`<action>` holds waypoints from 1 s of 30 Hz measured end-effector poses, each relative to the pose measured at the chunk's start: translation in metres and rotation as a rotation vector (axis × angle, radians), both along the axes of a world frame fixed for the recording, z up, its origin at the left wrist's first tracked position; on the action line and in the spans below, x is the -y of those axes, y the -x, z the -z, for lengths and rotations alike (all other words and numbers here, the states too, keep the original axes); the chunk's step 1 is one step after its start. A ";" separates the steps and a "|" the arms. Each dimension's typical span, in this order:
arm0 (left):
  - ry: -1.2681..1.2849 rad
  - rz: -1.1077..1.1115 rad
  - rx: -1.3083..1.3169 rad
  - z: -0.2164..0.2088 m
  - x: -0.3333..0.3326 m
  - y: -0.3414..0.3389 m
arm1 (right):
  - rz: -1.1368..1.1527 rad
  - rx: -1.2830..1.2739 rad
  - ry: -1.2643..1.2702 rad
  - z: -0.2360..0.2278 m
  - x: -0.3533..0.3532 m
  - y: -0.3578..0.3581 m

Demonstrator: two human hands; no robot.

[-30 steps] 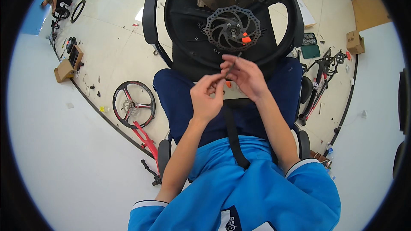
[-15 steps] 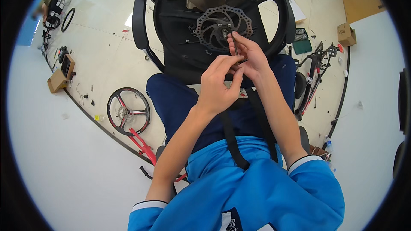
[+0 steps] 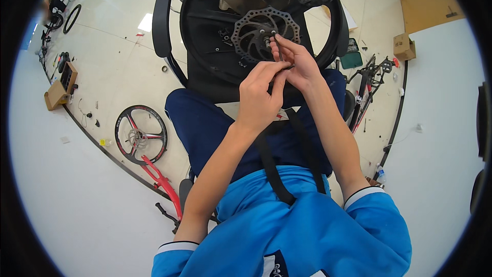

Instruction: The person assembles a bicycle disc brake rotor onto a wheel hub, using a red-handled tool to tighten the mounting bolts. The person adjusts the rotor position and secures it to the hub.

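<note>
Left hand (image 3: 260, 92): thumb and forefinger pinched on the lower end of a slim, dark rod-shaped tool (image 3: 280, 52). Right hand (image 3: 300, 66): fingers curled around the same tool higher up, fingertips beside the hub. The tool stands between the hands, just in front of the brake rotor (image 3: 247, 25); whether its tip touches a bolt cannot be told, the fingers cover it.

Rotor: dull grey metal disc, scalloped rim, rows of round perforations, curved arms; two bright round bolt heads (image 3: 262, 31) show near the centre, a stubby threaded axle (image 3: 267, 42) below them. It sits at the middle of a wheel with a smooth black ring-shaped rim (image 3: 185, 36), laid over a matte black chair seat (image 3: 207, 84). Small loose metal parts (image 3: 224, 35) on the seat, left of the rotor.

Containers: open cardboard box (image 3: 55, 95) at left, dark contents, not identifiable; green case (image 3: 351, 61) at right, lid back, small grey pieces in one half; brown carton (image 3: 404, 47) farther right, contents hidden.

Pose: both forearms rise from the lower edge and converge, wrists slightly bent, the left hand nearer the body.

Floor, left: three-spoke wheel (image 3: 149, 136), glossy black and red, beside a red frame piece (image 3: 163, 183).
</note>
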State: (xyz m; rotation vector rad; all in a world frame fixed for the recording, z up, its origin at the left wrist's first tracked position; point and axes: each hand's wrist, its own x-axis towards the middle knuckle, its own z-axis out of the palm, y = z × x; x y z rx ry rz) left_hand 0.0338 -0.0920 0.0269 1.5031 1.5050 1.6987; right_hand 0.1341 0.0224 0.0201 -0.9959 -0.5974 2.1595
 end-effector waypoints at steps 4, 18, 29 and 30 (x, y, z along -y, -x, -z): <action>0.017 0.008 -0.002 -0.003 -0.002 0.002 | -0.004 0.058 0.016 -0.001 -0.002 0.000; 0.169 0.137 0.532 -0.021 -0.003 0.011 | -0.048 -0.041 0.095 0.006 -0.012 -0.004; 0.085 0.072 0.197 -0.006 -0.002 0.008 | -0.105 -0.075 0.055 -0.012 0.001 -0.005; 0.100 0.085 0.239 -0.006 -0.003 0.008 | -0.115 -0.082 0.063 -0.005 -0.001 -0.006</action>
